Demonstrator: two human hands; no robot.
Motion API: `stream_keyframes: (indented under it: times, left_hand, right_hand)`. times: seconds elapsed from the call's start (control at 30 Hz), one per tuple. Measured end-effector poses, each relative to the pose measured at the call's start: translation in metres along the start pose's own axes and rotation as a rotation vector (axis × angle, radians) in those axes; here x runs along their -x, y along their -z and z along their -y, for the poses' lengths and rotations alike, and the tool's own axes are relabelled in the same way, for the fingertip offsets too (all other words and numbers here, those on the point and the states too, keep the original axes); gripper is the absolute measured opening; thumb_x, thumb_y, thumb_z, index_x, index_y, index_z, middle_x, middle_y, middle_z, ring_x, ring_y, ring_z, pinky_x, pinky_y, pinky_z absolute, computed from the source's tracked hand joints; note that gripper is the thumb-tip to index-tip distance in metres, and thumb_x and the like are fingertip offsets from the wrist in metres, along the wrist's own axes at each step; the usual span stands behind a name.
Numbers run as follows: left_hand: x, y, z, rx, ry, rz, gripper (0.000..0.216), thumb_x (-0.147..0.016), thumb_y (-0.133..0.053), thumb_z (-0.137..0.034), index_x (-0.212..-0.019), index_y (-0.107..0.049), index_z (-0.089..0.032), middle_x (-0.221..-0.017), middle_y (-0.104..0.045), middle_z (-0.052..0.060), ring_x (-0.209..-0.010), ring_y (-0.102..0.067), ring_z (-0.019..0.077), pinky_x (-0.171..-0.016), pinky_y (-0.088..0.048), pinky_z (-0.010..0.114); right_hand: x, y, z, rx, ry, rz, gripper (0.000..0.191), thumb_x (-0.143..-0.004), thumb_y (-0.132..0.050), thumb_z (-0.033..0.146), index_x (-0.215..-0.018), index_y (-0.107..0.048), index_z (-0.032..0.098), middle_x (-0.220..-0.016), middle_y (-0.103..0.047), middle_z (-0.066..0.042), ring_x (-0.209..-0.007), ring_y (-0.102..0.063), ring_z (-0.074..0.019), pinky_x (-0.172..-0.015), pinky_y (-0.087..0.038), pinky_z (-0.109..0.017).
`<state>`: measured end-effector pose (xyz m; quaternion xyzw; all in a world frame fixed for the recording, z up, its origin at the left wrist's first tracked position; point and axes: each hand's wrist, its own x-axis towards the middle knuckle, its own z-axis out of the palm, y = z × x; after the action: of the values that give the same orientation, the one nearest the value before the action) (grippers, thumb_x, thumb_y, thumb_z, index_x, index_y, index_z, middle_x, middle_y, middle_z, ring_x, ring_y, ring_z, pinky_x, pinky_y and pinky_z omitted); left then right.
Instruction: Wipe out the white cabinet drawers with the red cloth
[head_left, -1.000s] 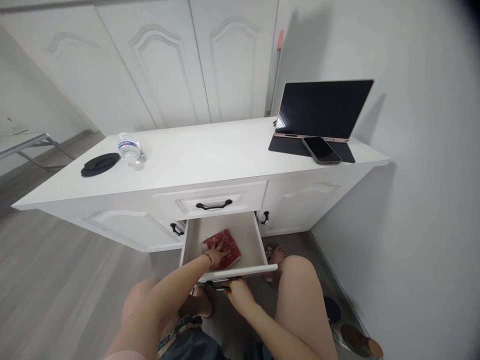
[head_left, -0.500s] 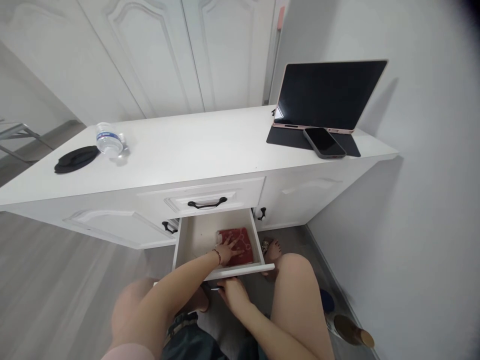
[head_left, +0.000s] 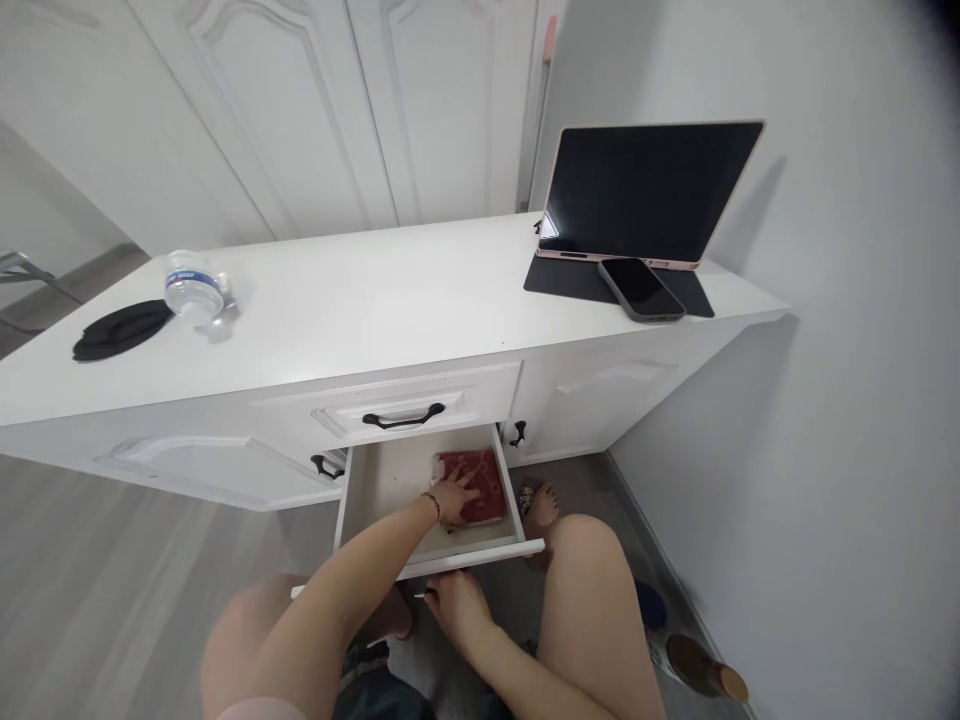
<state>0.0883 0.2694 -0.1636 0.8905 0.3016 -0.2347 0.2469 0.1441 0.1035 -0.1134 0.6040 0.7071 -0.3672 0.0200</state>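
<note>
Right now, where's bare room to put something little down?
The white top is bare between the bottle and the tablet. The drawer has space left of the red packet, behind the left forearm. It's crowded where the phone sits before the tablet, and where the left hand lies on the packet.

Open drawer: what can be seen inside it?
The drawer holds a flat red patterned item, the left hand spread on it. Anything beneath them is covered and cannot be seen.

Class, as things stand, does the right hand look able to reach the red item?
Probably, if the right hand clears the drawer front; the left hand covers only part of the red item.
</note>
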Motion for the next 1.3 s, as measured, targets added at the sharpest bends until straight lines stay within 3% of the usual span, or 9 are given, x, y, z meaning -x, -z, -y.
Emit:
stream_keyframes:
  times: [0.13, 0.37, 0.53, 0.7, 0.9, 1.03, 1.3]
  left_hand:
    - [-0.007, 0.001, -0.003, 0.053, 0.075, -0.084, 0.083, -0.058, -0.07, -0.05, -0.133, -0.042, -0.028, -0.156, -0.002, 0.008, -0.136, 0.007, 0.0481, -0.096, -0.025, 0.072]
    - [-0.019, 0.009, 0.002, 0.005, 0.139, -0.127, 0.077, -0.059, -0.067, -0.036, -0.131, -0.04, -0.025, -0.155, -0.01, 0.011, -0.137, 0.003, 0.0452, -0.093, -0.029, 0.071]
    - [-0.028, 0.02, 0.014, -0.001, 0.17, -0.125, 0.081, -0.059, -0.066, -0.03, -0.134, -0.035, -0.025, -0.156, -0.005, 0.009, -0.138, 0.003, 0.0448, -0.093, -0.029, 0.071]
    - [-0.035, 0.031, 0.022, 0.016, 0.199, -0.146, 0.082, -0.061, -0.063, -0.024, -0.137, -0.032, -0.024, -0.155, -0.01, 0.009, -0.137, -0.004, 0.0451, -0.093, -0.03, 0.07]
    - [-0.047, 0.039, 0.03, 0.04, 0.281, -0.205, 0.085, -0.073, -0.051, -0.014, -0.147, -0.012, -0.025, -0.155, -0.015, 0.007, -0.137, -0.011, 0.0408, -0.098, -0.032, 0.062]
    - [-0.056, 0.041, 0.034, 0.064, 0.337, -0.206, 0.071, -0.081, -0.034, -0.01, -0.147, -0.014, -0.027, -0.155, -0.017, 0.005, -0.136, -0.017, 0.0378, -0.098, -0.031, 0.062]
    - [-0.06, 0.044, 0.037, 0.114, 0.435, -0.24, 0.063, -0.087, -0.027, -0.013, -0.146, -0.017, -0.034, -0.154, -0.022, 0.002, -0.135, -0.022, 0.0332, -0.099, -0.027, 0.062]
  right_hand:
    - [0.0, 0.003, 0.002, 0.002, -0.007, 0.025, 0.023, -0.082, -0.053, 0.022, -0.09, -0.074, 0.019, -0.088, -0.073, -0.011, -0.084, -0.068, -0.0267, -0.073, -0.051, -0.03]
    - [-0.003, 0.002, 0.003, 0.03, 0.005, 0.063, 0.024, -0.085, -0.052, 0.024, -0.096, -0.072, 0.017, -0.092, -0.072, -0.012, -0.089, -0.067, -0.027, -0.076, -0.051, -0.032]
    - [-0.006, 0.0, 0.004, 0.053, -0.003, 0.077, 0.024, -0.086, -0.053, 0.024, -0.097, -0.072, 0.017, -0.093, -0.072, -0.011, -0.09, -0.067, -0.0249, -0.077, -0.051, -0.029]
    - [-0.002, 0.004, 0.006, -0.002, -0.014, 0.064, 0.023, -0.085, -0.055, 0.024, -0.096, -0.072, 0.014, -0.092, -0.072, -0.013, -0.09, -0.067, -0.027, -0.077, -0.051, -0.031]
    - [-0.002, 0.007, 0.005, -0.036, -0.023, 0.077, 0.024, -0.084, -0.057, 0.024, -0.101, -0.071, 0.015, -0.097, -0.071, -0.013, -0.093, -0.066, -0.0274, -0.079, -0.051, -0.031]
    - [-0.004, 0.003, 0.004, -0.052, -0.033, 0.087, 0.026, -0.083, -0.058, 0.024, -0.104, -0.07, 0.014, -0.099, -0.07, -0.014, -0.095, -0.065, -0.0285, -0.08, -0.051, -0.033]
    - [-0.004, 0.004, 0.005, -0.041, -0.036, 0.096, 0.027, -0.085, -0.055, 0.023, -0.107, -0.068, 0.016, -0.101, -0.07, -0.014, -0.095, -0.065, -0.0281, -0.08, -0.049, -0.033]
